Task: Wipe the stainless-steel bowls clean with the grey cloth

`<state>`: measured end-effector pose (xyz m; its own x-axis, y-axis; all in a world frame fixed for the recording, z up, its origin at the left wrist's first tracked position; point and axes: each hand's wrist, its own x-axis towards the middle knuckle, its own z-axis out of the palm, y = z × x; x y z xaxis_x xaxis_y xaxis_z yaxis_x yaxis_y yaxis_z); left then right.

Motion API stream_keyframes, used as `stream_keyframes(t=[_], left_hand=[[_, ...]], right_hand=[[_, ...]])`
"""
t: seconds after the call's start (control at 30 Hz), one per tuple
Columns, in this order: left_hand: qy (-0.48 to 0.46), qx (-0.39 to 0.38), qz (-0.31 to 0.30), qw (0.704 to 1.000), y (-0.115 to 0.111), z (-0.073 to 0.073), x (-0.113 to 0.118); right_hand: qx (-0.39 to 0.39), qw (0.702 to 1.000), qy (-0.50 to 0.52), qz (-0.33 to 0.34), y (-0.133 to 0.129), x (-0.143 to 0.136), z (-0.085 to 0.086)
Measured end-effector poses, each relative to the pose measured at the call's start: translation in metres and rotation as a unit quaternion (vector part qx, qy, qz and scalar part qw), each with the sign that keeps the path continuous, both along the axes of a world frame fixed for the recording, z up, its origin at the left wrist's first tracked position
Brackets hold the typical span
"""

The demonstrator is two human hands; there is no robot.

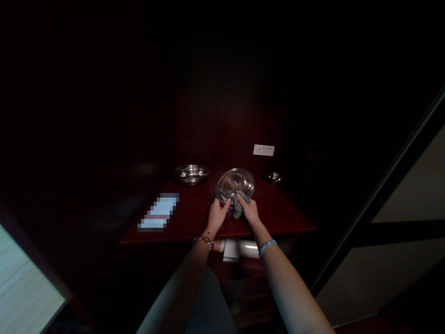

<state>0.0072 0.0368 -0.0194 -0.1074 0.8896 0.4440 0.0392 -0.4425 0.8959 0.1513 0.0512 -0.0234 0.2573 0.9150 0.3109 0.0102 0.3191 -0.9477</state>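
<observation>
A shiny metal dish [246, 178] is tilted above the dark red tabletop [194, 220]. My left hand [218, 214] grips its near-left rim, with the thumb on the inner side. In my right hand [249, 209] is a crumpled grey cloth [238, 208], which touches the near part of the dish. My right fingers are closed round the cloth. The dish stands between the stacked metal bowls on the left and a small bowl on the right.
Stacked metal bowls [191, 173] sit at the back left, a small metal bowl [274, 177] at the back right. A pixelated flat item [160, 212] lies at the left. Below the tabletop are white rolls [248, 248]. A white socket plate [263, 150] is on the back wall.
</observation>
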Motion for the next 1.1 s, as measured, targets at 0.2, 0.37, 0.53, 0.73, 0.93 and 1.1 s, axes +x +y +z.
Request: stream_keyframes(t=[0.2, 0.37, 0.53, 0.73, 0.93, 1.1], left_hand=[[-0.031, -0.005, -0.004, 0.999, 0.001, 0.001, 0.002], [-0.034, 0.010, 0.008, 0.999, -0.004, 0.006, 0.002], [-0.037, 0.032, 0.040, 0.998, -0.013, 0.013, 0.000], [-0.016, 0.056, 0.074, 0.996, -0.015, 0.014, -0.003], [0.039, 0.034, 0.063, 0.997, -0.006, 0.002, -0.004], [0.041, 0.020, 0.017, 0.999, 0.001, -0.005, -0.003]], right_hand=[[0.001, 1.000, -0.020, -0.010, 0.001, 0.000, -0.001], [0.004, 0.999, -0.024, -0.031, 0.000, 0.000, 0.000], [0.008, 0.999, -0.025, -0.041, -0.002, 0.000, 0.002], [0.003, 0.999, -0.028, -0.039, -0.002, 0.000, 0.001], [-0.001, 0.998, -0.032, -0.047, -0.003, 0.001, 0.002], [-0.002, 0.999, -0.021, -0.031, -0.002, 0.002, 0.002]])
